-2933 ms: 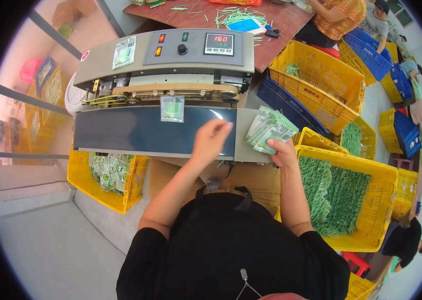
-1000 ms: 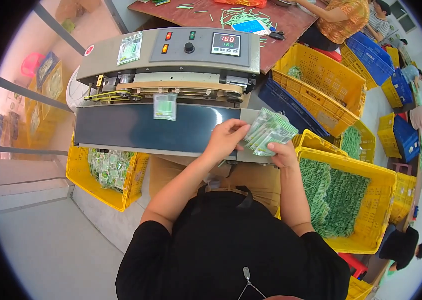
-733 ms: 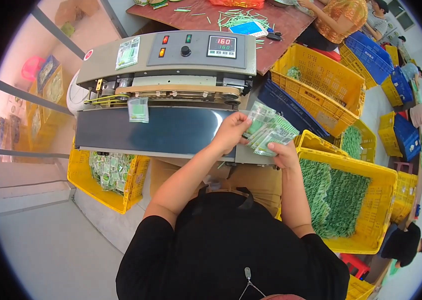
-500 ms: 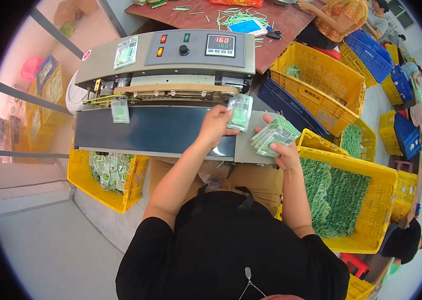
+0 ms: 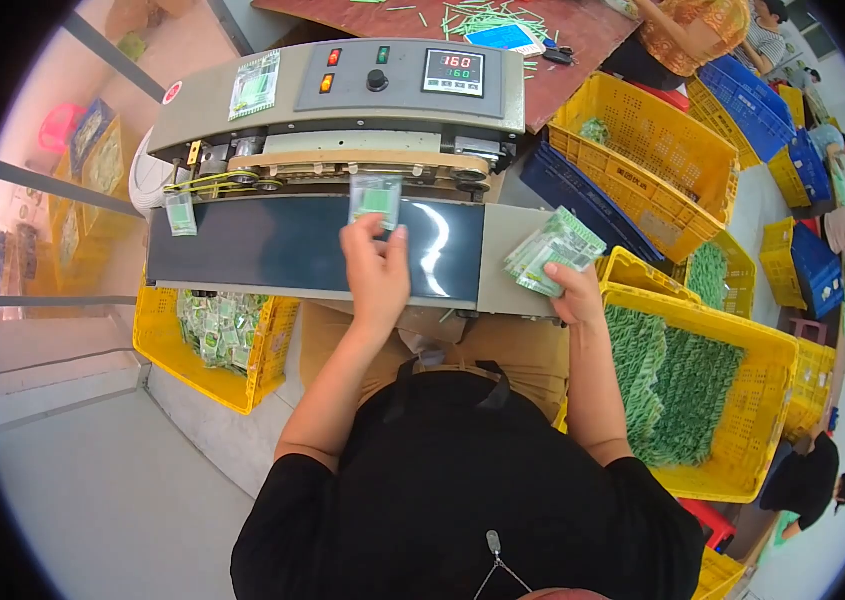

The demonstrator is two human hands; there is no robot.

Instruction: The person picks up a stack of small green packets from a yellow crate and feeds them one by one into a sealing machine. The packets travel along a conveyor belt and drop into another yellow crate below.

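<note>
Pressing toward the sealer (image 5: 343,95), the left hand (image 5: 378,272) lies over the dark belt (image 5: 263,245) with its fingers stretched nearly flat. Their tips meet the lower edge of a pouch (image 5: 376,200) at the hand's 12 o'clock. The pouch stands upright on the belt with its top at the sealing band. I cannot tell whether the fingers pinch it or only touch it. At 3 o'clock from there, off the belt's end, the right hand (image 5: 575,293) is closed around a fanned stack (image 5: 555,250) of pouches, thumb on top. A second pouch (image 5: 181,212) sits at the belt's 9 o'clock end. Below that end, a yellow crate (image 5: 158,345) holds more pouches.
</note>
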